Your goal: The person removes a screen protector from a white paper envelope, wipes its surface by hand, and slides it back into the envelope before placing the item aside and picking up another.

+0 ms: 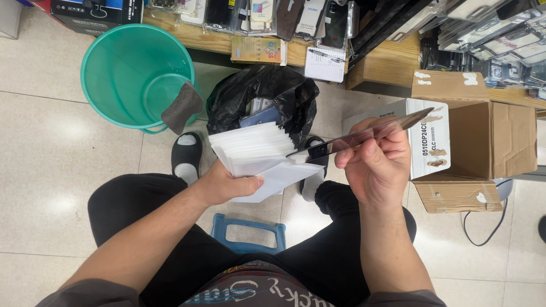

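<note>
My left hand grips a thick fanned stack of white paper sleeves from below, with one sleeve sticking out toward the right. A thin dark glossy glass panel is pinched edge-on in my right hand, and its lower left end rests against the outermost white sleeve. Both hands hover above my knees while I sit on a blue stool.
A green plastic bucket with a grey cloth on its rim stands at the left. A black bin bag holding packets sits ahead of my feet. An open cardboard box is on the right. Wooden shelves with phone cases run along the top.
</note>
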